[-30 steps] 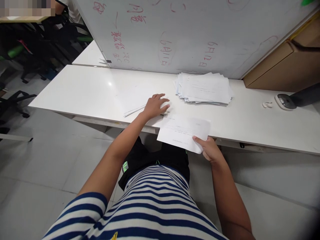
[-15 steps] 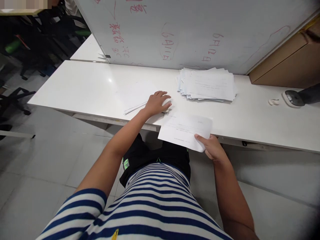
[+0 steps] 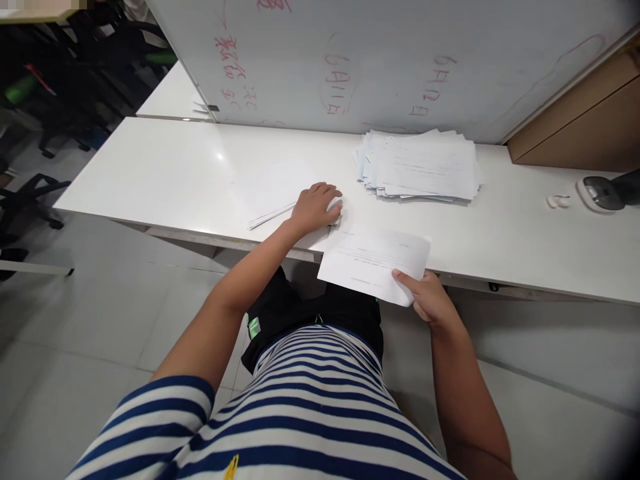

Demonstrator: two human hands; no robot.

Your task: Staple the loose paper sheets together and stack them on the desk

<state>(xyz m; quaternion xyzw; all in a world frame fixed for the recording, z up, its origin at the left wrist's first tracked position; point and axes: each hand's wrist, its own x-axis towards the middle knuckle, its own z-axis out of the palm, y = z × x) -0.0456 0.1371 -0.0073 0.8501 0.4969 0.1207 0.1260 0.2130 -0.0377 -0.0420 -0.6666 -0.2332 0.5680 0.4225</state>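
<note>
My left hand lies palm down on a thin pile of white sheets near the front edge of the white table. Its fingers are slightly bent, and a small dark thing shows just under its fingertips. My right hand pinches the near right corner of a single printed sheet of paper, thumb on top. That sheet hangs half over the table's front edge, above my lap.
An untidy stack of printed papers sits at the back of the table against a whiteboard with red writing. A small white object and a grey device lie at the right, by a wooden cabinet. Office chairs stand at the left.
My left fingers have curled in a little on the pile. The right hand and its sheet have barely shifted; the view has tilted slightly.
</note>
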